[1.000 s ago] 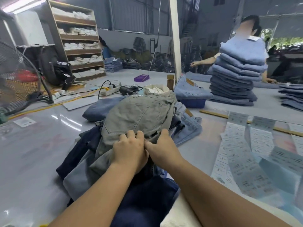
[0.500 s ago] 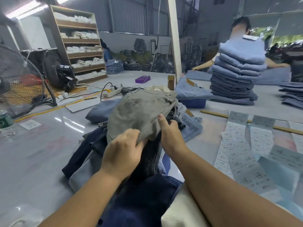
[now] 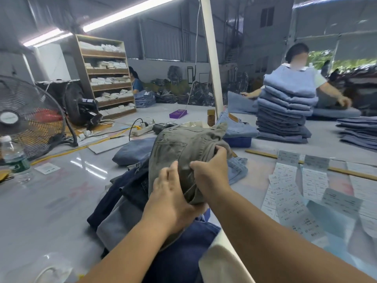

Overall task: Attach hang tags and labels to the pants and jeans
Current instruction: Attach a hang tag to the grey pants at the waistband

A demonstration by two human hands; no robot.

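Bare table (image 3: pixel 51 205) lay open at the left; label strips (image 3: pixel 289 193) covered the right, and a jeans stack (image 3: pixel 285 111) blocked the far right.

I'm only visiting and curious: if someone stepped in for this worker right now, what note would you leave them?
Left hand: holds the near, bunched end of the olive-grey pants from below, fingers relaxed against the cloth.
Right hand: fingers curled into the cloth on the right side.
The pants are lifted above the pile of dark jeans.
The printed label strips lie flat on the table to the right, untouched.
Done: pants picked up. No tag visible on them.
Left: attach tag and label, then work through the pile.
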